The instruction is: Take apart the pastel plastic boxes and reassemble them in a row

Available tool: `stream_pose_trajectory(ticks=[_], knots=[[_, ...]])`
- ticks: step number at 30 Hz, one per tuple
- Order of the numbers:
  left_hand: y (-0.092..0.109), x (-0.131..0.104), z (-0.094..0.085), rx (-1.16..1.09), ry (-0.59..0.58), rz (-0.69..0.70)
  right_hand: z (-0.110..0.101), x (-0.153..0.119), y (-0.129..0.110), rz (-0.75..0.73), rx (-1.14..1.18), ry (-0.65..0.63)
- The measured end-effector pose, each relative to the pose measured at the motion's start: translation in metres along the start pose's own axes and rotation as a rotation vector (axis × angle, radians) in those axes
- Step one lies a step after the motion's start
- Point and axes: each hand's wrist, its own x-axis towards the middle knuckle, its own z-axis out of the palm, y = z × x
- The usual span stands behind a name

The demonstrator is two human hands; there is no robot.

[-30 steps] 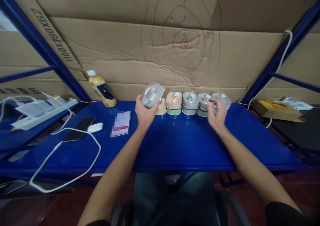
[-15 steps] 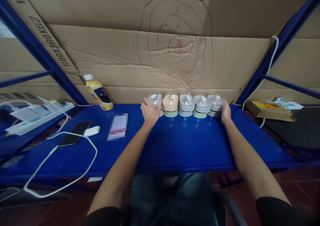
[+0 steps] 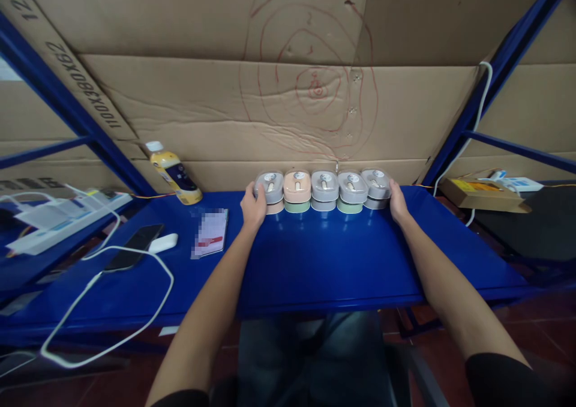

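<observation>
A row of small lidded plastic boxes, stacked two high, stands along the back of the blue table. My left hand (image 3: 254, 206) rests against the left side of the end stack, whose upper box is grey (image 3: 272, 195) over a pinkish one (image 3: 274, 208). Its thumb is toward the front, with its other fingers partly hidden behind. At the far end, my right hand (image 3: 398, 200) lies with straight fingers against the side of another grey box (image 3: 376, 185). Between them sit a peach box (image 3: 297, 195) and more grey ones. Clear lids show a small pale item inside each upper box.
The blue table (image 3: 324, 263) backs onto a cardboard wall (image 3: 202, 89) with red rings drawn on it. Leftward are a yellow bottle (image 3: 177, 176), a phone (image 3: 211, 233), a dark phone (image 3: 135, 248), a white case (image 3: 163, 243) and a looping white cable (image 3: 166, 269). An open carton (image 3: 486, 195) lies right.
My left hand has slipped off the top of the end grey box to its left side, uncovering its lid. My right hand stays at the other end. The whole view has shifted slightly.
</observation>
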Motion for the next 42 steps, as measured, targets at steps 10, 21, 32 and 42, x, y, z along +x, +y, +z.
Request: stream_pose_trajectory(ticks=[10, 21, 32, 42], knots=[[-0.014, 0.014, -0.017, 0.052, 0.084, -0.051, 0.023, -0.031, -0.04, 0.036, -0.091, -0.073], [-0.007, 0.005, -0.012, 0.092, 0.126, 0.0, 0.027, -0.041, -0.059, -0.118, -0.339, 0.054], [0.051, -0.04, -0.028, 0.042, 0.117, 0.603, 0.002, -0.027, -0.082, -0.051, -0.131, 0.352], [0.029, -0.077, -0.017, -0.561, -0.815, 0.395, 0.014, -0.088, -0.153, -0.204, 0.246, -0.793]])
